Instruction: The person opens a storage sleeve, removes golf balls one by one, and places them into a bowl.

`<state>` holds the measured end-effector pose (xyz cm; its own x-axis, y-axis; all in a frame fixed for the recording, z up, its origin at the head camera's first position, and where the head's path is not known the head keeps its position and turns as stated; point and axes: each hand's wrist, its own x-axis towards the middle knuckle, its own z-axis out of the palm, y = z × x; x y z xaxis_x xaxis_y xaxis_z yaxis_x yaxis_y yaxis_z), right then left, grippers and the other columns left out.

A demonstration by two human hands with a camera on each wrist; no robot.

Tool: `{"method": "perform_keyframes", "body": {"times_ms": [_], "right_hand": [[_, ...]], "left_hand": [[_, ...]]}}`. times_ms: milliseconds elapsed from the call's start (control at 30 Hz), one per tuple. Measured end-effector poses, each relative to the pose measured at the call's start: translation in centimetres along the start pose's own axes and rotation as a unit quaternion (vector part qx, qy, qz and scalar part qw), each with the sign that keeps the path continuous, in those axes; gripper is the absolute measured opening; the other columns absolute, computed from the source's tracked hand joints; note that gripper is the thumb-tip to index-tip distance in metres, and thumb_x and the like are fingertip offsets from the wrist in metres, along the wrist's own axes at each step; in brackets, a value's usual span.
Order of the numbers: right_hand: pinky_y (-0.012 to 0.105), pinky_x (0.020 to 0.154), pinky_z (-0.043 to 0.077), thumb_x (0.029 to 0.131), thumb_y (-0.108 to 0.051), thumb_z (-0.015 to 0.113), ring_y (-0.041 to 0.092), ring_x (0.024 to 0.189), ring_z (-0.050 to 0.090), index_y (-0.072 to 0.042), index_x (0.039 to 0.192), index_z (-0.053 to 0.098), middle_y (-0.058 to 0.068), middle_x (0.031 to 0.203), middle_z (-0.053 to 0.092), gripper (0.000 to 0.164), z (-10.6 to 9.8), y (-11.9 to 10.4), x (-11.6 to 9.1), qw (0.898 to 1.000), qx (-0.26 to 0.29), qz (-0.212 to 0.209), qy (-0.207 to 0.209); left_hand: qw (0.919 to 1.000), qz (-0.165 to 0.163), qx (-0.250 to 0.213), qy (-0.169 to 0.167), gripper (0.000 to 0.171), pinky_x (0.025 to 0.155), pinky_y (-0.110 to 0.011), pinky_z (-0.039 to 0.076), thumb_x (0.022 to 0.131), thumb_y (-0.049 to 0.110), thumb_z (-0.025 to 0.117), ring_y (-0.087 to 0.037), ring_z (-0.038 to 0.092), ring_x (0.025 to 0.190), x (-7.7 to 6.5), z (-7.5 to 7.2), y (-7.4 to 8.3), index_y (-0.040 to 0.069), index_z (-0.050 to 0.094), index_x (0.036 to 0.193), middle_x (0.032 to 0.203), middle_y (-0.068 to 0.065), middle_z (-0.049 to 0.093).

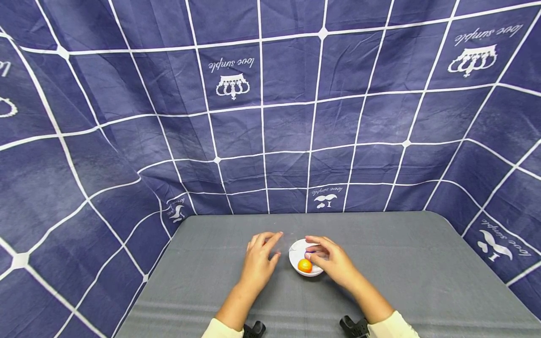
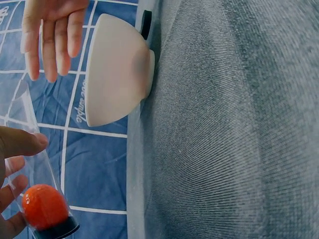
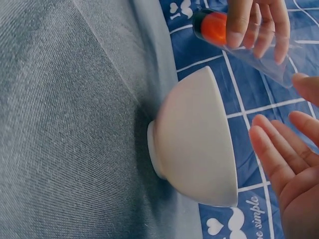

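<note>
In the head view my left hand (image 1: 259,260) is left of a white bowl (image 1: 294,253). It holds a clear tube (image 2: 37,164), its thumb on one side and fingers on the other. An orange-red ball (image 2: 45,206) lies inside, at the dark-capped end; that end tilts lower and points away from the bowl. My right hand (image 1: 336,263) hovers over the bowl's right side. Its fingers (image 3: 271,149) are loosely extended with nothing between them. The bowl holds an orange ball (image 1: 305,265) and a small blue thing (image 1: 311,253), partly hidden by the right fingers.
The bowl stands upright on a grey cloth-covered table (image 1: 405,272). Behind the bowl in the left wrist view is a small black object (image 2: 146,25), its kind unclear. A blue curtain with white grid lines (image 1: 287,131) surrounds the table's back and sides.
</note>
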<state>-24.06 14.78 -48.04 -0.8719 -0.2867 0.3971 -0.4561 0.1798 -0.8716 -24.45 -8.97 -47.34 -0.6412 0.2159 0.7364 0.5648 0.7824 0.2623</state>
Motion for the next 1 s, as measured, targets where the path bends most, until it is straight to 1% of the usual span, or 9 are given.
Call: {"method": "perform_keyframes", "body": {"times_ms": [133,233,400,600,800,1000], "right_hand": [[0.019,0.093,0.055,0.091,-0.009,0.073,0.039,0.113,0.068,0.001,0.136,0.058,0.031,0.132,0.059,0.049,0.10,0.13,-0.06,1.000,0.023,0.007,-0.002],[0.018,0.093,0.055,0.091,-0.009,0.073,0.038,0.114,0.068,0.001,0.137,0.058,0.032,0.133,0.058,0.049,0.17,0.13,-0.09,1.000,0.028,0.009,-0.001],[0.018,0.091,0.055,0.092,-0.009,0.073,0.036,0.113,0.069,0.000,0.137,0.058,0.031,0.133,0.059,0.049,0.27,0.04,-0.24,0.999,0.036,0.017,0.002],[0.019,0.089,0.056,0.093,-0.011,0.072,0.028,0.111,0.071,0.002,0.138,0.056,0.029,0.132,0.060,0.050,0.45,-0.22,-0.42,0.998,0.045,0.032,-0.001],[0.018,0.088,0.056,0.094,-0.008,0.069,0.021,0.111,0.071,0.007,0.139,0.053,0.032,0.132,0.059,0.050,0.73,-0.34,-0.60,0.997,0.065,0.035,-0.010],[0.017,0.088,0.055,0.095,-0.007,0.067,0.007,0.108,0.069,0.008,0.139,0.052,0.033,0.132,0.059,0.049,0.93,-0.23,-0.71,0.996,0.082,0.035,-0.013]], "left_hand": [[0.9995,0.016,0.025,-0.010,0.065,0.092,-0.042,0.047,0.068,0.008,0.090,-0.020,0.060,0.106,0.04,0.00,0.22,0.025,0.070,0.127,0.115,0.002,0.067],[0.9988,0.030,0.037,-0.013,0.065,0.095,-0.044,0.047,0.068,0.006,0.090,-0.022,0.060,0.108,0.08,0.05,0.30,0.025,0.070,0.127,0.115,0.002,0.067],[0.9977,0.051,0.041,-0.018,0.062,0.096,-0.044,0.046,0.069,0.003,0.087,-0.023,0.060,0.110,0.06,0.16,0.42,0.023,0.071,0.126,0.116,0.000,0.067],[0.9959,0.067,0.057,-0.022,0.061,0.100,-0.046,0.045,0.070,0.002,0.085,-0.024,0.059,0.112,0.06,0.18,0.51,0.023,0.071,0.126,0.117,-0.001,0.067],[0.9922,0.091,0.085,-0.012,0.060,0.101,-0.046,0.044,0.069,0.004,0.086,-0.025,0.059,0.112,0.28,0.19,0.69,0.025,0.071,0.123,0.117,-0.001,0.066],[0.9908,0.104,0.085,-0.015,0.058,0.099,-0.046,0.044,0.068,0.003,0.084,-0.026,0.060,0.110,0.54,0.20,0.95,0.024,0.072,0.121,0.116,-0.002,0.067]]}}
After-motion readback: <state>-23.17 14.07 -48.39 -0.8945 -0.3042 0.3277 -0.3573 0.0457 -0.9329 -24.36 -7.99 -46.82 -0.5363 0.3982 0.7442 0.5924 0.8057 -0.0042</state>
